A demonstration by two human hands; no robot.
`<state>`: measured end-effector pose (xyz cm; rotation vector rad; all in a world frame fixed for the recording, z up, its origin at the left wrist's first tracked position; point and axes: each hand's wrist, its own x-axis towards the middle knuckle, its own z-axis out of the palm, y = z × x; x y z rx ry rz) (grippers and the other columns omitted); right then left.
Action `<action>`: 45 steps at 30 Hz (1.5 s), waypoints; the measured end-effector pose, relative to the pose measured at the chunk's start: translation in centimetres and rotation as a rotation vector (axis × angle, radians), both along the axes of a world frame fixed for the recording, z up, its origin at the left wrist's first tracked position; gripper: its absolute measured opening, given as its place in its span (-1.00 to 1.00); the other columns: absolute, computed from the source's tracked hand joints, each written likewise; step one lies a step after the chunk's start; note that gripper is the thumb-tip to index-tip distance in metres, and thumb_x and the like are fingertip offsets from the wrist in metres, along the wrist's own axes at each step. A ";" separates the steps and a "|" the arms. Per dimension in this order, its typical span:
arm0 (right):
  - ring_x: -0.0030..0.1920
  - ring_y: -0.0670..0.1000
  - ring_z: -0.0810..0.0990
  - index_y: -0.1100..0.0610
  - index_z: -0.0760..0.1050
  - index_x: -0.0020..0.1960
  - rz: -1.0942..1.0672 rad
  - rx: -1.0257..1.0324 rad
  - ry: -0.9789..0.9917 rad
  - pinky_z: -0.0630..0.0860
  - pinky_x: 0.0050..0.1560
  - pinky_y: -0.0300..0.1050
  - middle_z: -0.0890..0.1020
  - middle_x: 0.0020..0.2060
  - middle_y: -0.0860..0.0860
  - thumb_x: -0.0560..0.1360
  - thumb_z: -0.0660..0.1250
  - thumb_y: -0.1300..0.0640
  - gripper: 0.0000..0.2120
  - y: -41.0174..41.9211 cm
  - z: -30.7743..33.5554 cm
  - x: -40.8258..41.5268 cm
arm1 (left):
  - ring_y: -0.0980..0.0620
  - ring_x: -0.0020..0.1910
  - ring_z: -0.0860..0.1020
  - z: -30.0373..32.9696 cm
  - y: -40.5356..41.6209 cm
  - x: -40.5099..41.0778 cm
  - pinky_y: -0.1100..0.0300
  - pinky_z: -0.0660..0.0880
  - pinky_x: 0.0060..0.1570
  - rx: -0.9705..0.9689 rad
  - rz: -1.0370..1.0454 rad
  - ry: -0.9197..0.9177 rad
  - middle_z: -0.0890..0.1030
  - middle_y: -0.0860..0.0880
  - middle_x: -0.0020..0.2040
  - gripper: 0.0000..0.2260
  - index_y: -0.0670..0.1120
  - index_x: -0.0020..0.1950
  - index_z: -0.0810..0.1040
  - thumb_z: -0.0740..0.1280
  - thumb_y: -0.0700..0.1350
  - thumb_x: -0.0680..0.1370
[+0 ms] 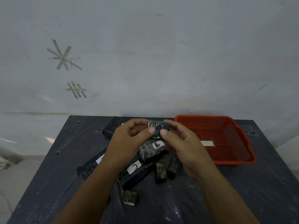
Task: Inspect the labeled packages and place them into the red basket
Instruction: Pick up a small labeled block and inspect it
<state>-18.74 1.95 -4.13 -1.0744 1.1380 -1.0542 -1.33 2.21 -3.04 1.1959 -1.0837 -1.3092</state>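
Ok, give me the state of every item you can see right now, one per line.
Held package: lifted, pinched by both hands.
Left hand: fingers curled on the held package.
Right hand: fingers curled on the held package.
B package: lying in the pile, label up.
C package: lying on the table, label up.
Basket: upright, no packages inside.

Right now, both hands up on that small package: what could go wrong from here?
1. The small package is pinched only at its ends by the left hand and right hand, above the pile; a slip would likely drop it among the B package and C package.
2. The red basket sits off to the right, so the transfer crosses the pile.
3. Dark wraps on the dark table could hide a stray piece.
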 end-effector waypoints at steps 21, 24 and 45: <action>0.01 0.05 0.76 0.01 0.47 0.37 -0.060 -0.078 -0.012 0.64 0.04 -0.03 0.77 -0.04 0.06 0.53 0.46 0.27 -0.53 0.0 -0.6 -0.6 | 0.02 -0.01 0.71 -0.7 -0.1 0.4 0.21 0.61 -0.02 -0.072 -0.046 -0.063 0.73 -0.03 0.02 -0.59 -0.06 0.13 0.66 0.53 -0.01 0.31; 0.08 0.08 0.74 -0.07 0.45 0.37 -0.038 -0.125 0.012 0.64 0.12 0.04 0.75 0.04 0.07 0.50 0.49 0.29 -0.47 0.0 -0.6 -0.7 | -0.01 0.09 0.69 -0.7 0.0 0.4 0.16 0.62 0.02 -0.029 -0.056 -0.033 0.72 -0.04 0.10 -0.54 -0.05 0.24 0.62 0.49 0.04 0.36; 0.05 0.03 0.75 -0.03 0.35 0.53 -0.046 -0.076 0.002 0.60 0.06 -0.04 0.76 -0.03 0.02 0.49 0.51 0.18 -0.33 -0.1 -1.0 -0.6 | 0.09 -0.06 0.68 -1.2 0.1 0.4 0.31 0.57 -0.10 0.031 -0.092 0.047 0.71 -0.11 0.01 -0.64 -0.16 0.23 0.61 0.48 -0.29 0.44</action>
